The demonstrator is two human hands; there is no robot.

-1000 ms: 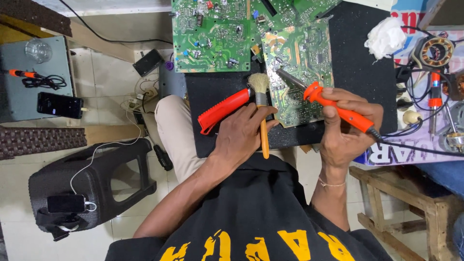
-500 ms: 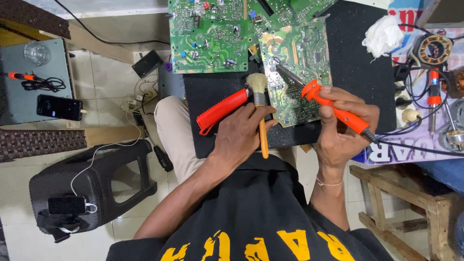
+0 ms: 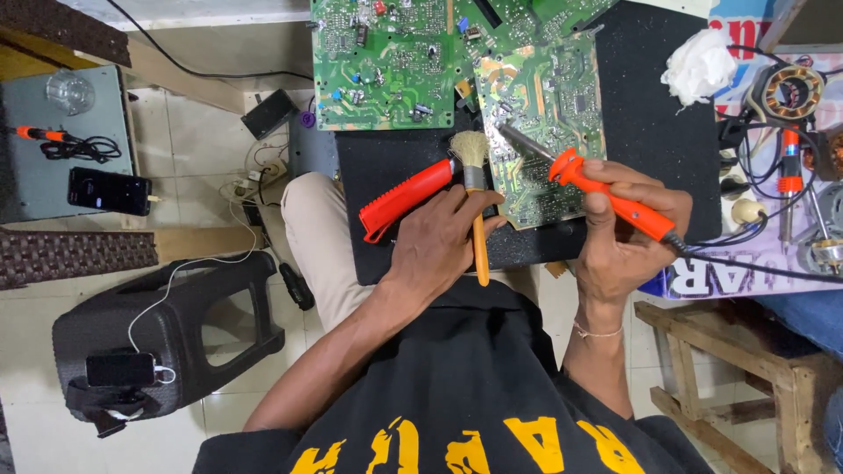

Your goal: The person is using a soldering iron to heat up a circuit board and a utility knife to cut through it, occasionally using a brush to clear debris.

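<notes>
At far left a grey box [image 3: 66, 140] carries a phone [image 3: 109, 190], and a black stool [image 3: 167, 338] stands on the tiled floor, with open floor between it and the person's knee. On the black mat [image 3: 654, 114] of the bench, the left hand [image 3: 439, 241] has its grip closed around a small brush [image 3: 474, 197] and a red-handled tool [image 3: 406, 197], the bristles touching the left edge of the green circuit board [image 3: 549, 123]. The right hand [image 3: 628, 237] is closed on an orange soldering iron [image 3: 606, 197], tip on the board. Bare mat lies right of the board, up to a white cloth [image 3: 700, 68].
</notes>
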